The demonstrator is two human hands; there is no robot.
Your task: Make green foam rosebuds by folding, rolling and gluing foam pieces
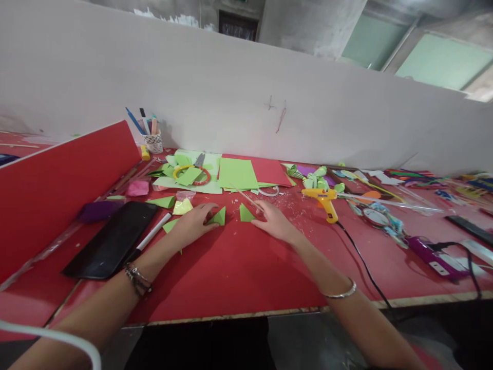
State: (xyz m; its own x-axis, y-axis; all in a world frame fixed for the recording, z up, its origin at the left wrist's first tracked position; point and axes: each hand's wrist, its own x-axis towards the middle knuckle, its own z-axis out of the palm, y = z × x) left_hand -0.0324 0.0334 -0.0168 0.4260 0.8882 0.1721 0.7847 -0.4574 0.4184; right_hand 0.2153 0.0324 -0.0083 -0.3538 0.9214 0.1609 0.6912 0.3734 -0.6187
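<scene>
My left hand (192, 222) has its thumb and fingers around a small folded green paper piece (219, 218), low over the red tabletop. A second folded green paper piece (245, 213) is at the thumb of my right hand (276, 222), a short gap from the first. Out of the right hand's fingers a thin wooden stick (245, 196) points up and left. Partly behind my left hand are more cut green paper pieces (169, 225) and a white marker (154, 231). Whether the right-hand paper is gripped or only touched is hard to see.
Scissors (200, 160) lie on green paper sheets (238, 173) at the back. A yellow glue gun (325, 201) with a black cord sits to the right, near a purple power strip (435, 257). On the left are a black phone (111, 239), a red board (69, 190) and a pen cup (154, 141).
</scene>
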